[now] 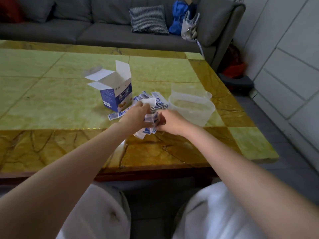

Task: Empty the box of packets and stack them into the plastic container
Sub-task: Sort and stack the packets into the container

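Note:
A blue and white cardboard box (pixel 116 97) stands upright on the table with its top flaps open. Right of it lies a loose pile of several small white and blue packets (pixel 158 101). My left hand (pixel 136 114) reaches into the pile and pinches a packet near its top. My right hand (pixel 170 122) grips a small bunch of packets (pixel 151 119) just in front of the pile. A clear plastic container (pixel 191 109) stands open to the right of the packets, close to my right hand.
The table (pixel 51 94) has a green and amber stone-patterned top; its right edge runs near the container. The container's clear lid (pixel 189 91) lies behind it. A grey sofa (pixel 96 28) with a checked cushion and bags stands behind the table.

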The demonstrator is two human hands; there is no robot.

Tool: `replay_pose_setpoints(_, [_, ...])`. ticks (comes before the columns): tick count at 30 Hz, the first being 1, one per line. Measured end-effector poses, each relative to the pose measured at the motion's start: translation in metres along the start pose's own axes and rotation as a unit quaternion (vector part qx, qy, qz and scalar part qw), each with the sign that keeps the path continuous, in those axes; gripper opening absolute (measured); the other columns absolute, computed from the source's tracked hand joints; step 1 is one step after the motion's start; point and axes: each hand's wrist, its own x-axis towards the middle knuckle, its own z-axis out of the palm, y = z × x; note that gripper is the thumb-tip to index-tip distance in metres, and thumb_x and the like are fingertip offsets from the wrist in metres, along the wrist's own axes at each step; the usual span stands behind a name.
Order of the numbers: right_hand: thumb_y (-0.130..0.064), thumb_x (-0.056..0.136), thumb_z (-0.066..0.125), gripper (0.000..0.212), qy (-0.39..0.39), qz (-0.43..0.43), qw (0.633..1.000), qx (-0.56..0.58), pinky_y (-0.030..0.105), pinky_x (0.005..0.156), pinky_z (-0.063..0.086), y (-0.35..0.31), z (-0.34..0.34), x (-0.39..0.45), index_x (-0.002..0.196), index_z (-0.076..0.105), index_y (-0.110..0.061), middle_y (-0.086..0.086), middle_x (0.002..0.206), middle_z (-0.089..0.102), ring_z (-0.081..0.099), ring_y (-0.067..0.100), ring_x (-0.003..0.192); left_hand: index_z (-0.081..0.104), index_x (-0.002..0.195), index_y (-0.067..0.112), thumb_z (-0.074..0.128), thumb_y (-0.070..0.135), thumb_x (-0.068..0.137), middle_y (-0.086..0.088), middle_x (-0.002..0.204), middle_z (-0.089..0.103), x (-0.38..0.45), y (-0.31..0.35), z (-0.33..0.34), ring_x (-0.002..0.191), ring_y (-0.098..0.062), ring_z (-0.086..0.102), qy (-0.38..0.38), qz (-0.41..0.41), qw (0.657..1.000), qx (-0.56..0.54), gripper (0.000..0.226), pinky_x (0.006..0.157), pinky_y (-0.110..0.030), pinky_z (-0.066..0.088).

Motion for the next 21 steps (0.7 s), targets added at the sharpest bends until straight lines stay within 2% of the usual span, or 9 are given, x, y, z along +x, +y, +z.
replay_pose_setpoints(2, [-0.006,0.085,0.059,0.008,0.04,-0.007,0.999,0.013,0.023,0.061,0.04,0.001,0.003,0.005,0.093,0.059,-0.005,0.003,0.085,0.061,0.054,0.021,0.079,0.051,0.116,0.004,0.073,0.021,0.074,-0.013,0.117,0.05,0.006,0.004,0.001,0.104,-0.028,0.054,0.013,-0.002,1.0,-0.023,0.051,0.078,-0.027,0.04])
replay_pose_setpoints(5, [-0.006,0.088,0.054,0.006,0.103,-0.014,0.995,0.016,0.01,0.049,0.031,0.003,0.003,0.015,0.087,0.059,-0.009,-0.002,0.072,0.053,0.048,0.018,0.07,0.057,0.115,0.002,0.073,0.022,0.074,-0.016,0.113,0.061,0.012,0.002,0.002,0.105,-0.029,0.058,0.024,-0.025,0.997,-0.067,0.048,0.082,-0.03,0.042])
replay_pose_setpoints(9, [-0.004,0.087,0.053,0.007,0.145,-0.025,0.987,-0.057,0.028,0.054,0.033,0.009,0.007,0.023,0.082,0.058,-0.006,0.011,0.082,0.062,0.049,0.021,0.07,0.062,0.109,0.008,0.072,0.019,0.076,-0.009,0.105,0.067,0.017,-0.003,-0.007,0.086,-0.02,0.059,-0.064,-0.013,0.99,-0.128,0.036,0.077,-0.026,0.045])
replay_pose_setpoints(12, [-0.005,0.088,0.052,0.007,0.191,-0.052,0.975,-0.098,0.031,0.059,0.038,0.006,0.006,0.028,0.088,0.059,-0.007,0.008,0.083,0.062,0.054,0.026,0.072,0.064,0.104,0.005,0.067,0.02,0.08,-0.012,0.101,0.068,0.026,-0.006,-0.022,0.09,-0.025,0.063,-0.029,-0.011,0.998,-0.063,0.029,0.077,-0.032,0.049])
replay_pose_setpoints(14, [-0.005,0.088,0.053,0.007,0.213,-0.068,0.969,-0.102,0.035,0.059,0.046,0.003,0.001,0.03,0.093,0.058,-0.007,0.01,0.085,0.064,0.059,0.029,0.074,0.065,0.101,0.004,0.069,0.02,0.079,-0.009,0.095,0.068,0.028,-0.006,-0.028,0.087,-0.024,0.063,-0.003,-0.017,0.996,-0.086,0.028,0.076,-0.034,0.051])
replay_pose_setpoints(16, [-0.006,0.088,0.054,0.01,0.204,-0.072,0.971,-0.097,0.039,0.063,0.052,0.0,-0.004,0.03,0.098,0.056,-0.009,0.01,0.087,0.066,0.061,0.028,0.075,0.066,0.096,0.006,0.069,0.02,0.079,-0.002,0.083,0.064,0.024,-0.004,-0.03,0.076,-0.017,0.059,0.009,-0.013,0.995,-0.1,0.023,0.06,-0.022,0.045])
replay_pose_setpoints(18, [-0.007,0.089,0.054,0.012,0.195,-0.066,0.973,-0.109,0.039,0.067,0.053,0.002,-0.009,0.028,0.1,0.058,-0.009,0.009,0.089,0.066,0.062,0.028,0.077,0.065,0.091,0.011,0.068,0.025,0.08,0.004,0.072,0.058,0.023,-0.002,-0.028,0.066,-0.012,0.052,0.005,-0.01,0.995,-0.098,0.018,0.054,-0.016,0.037])
replay_pose_setpoints(19, [-0.008,0.089,0.054,0.012,0.193,-0.063,0.972,-0.121,0.038,0.068,0.053,0.003,-0.01,0.027,0.1,0.059,-0.009,0.009,0.089,0.066,0.061,0.028,0.078,0.063,0.089,0.012,0.068,0.027,0.081,0.004,0.071,0.058,0.021,-0.001,-0.028,0.064,-0.011,0.051,-0.002,-0.007,0.996,-0.089,0.017,0.054,-0.016,0.037])
replay_pose_setpoints(21, [-0.008,0.089,0.053,0.014,0.188,-0.064,0.97,-0.137,0.033,0.062,0.048,0.007,-0.012,0.021,0.099,0.062,-0.009,0.008,0.084,0.064,0.059,0.027,0.073,0.061,0.094,0.01,0.069,0.024,0.08,0.001,0.083,0.065,0.019,-0.004,-0.028,0.069,-0.01,0.053,-0.03,-0.002,0.998,-0.062,0.021,0.062,-0.019,0.041])
